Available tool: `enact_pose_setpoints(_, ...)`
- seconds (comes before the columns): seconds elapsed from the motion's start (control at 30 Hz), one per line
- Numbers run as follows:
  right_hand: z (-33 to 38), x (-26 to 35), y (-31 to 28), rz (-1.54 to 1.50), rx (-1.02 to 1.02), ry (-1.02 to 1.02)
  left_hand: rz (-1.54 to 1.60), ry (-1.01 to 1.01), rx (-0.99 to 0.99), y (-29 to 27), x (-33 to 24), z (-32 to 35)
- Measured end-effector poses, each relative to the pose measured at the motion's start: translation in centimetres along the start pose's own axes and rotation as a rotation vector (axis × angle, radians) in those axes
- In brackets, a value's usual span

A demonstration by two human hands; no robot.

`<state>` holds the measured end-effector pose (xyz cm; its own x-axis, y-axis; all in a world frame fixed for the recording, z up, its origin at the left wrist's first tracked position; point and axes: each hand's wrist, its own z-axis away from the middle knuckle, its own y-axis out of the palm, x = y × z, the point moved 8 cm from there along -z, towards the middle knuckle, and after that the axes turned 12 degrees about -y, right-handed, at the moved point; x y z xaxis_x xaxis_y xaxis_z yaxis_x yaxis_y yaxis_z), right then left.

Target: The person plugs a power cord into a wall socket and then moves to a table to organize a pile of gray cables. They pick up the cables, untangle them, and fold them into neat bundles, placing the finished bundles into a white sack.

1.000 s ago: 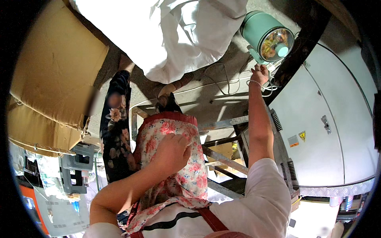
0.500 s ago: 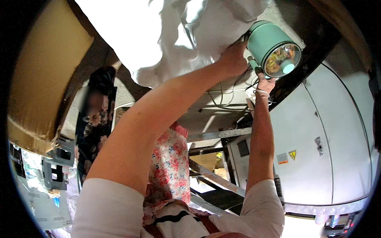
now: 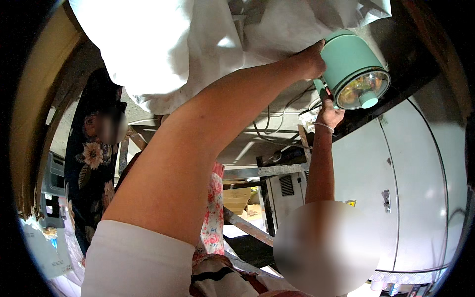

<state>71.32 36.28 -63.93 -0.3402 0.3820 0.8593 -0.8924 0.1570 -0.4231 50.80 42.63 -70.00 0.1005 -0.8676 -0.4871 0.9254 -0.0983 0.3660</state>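
A mint-green electric cooking pot [image 3: 349, 59] is tilted on its side, its lid end facing me. The glass lid [image 3: 354, 91] with a pale green knob is on it, and yellowish and orange food shows faintly through the glass. My left hand [image 3: 312, 59] is closed against the pot's side near its base, with some fingers hidden. Below the pot, my right hand [image 3: 330, 115] is closed at the green handle [image 3: 320, 88] and lid rim. A white band is round the right wrist.
White sheeting [image 3: 148, 44] hangs beyond my left arm. A metal cabinet [image 3: 410, 173] stands at right, with a cable [image 3: 269, 129] and metal frame bars [image 3: 247, 225] in the middle. Dark floral clothing [image 3: 91, 156] and brown cardboard [image 3: 37, 99] are at left.
The pot has shifted slightly right and down in the picture with both hands on it. The white sheeting and the floral clothing have shifted left; less food shows through the lid.
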Motion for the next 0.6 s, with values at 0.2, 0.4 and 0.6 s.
enact_pose_setpoints(0.2, -0.4, -0.5, -0.6, 0.217, 0.069, 0.008, 0.031, -0.100, 0.025, 0.4, 2.0, -2.3)
enact_pose_setpoints(0.4, -0.4, -0.3, -0.4, 0.164, 0.090, 0.031, 0.063, -0.067, 0.054, 0.4, 2.3, -3.0)
enact_pose_setpoints(0.6, -0.3, 0.8, 0.1, 0.222, 0.076, -0.047, 0.037, -0.115, 0.157, 1.3, 2.6, -3.2)
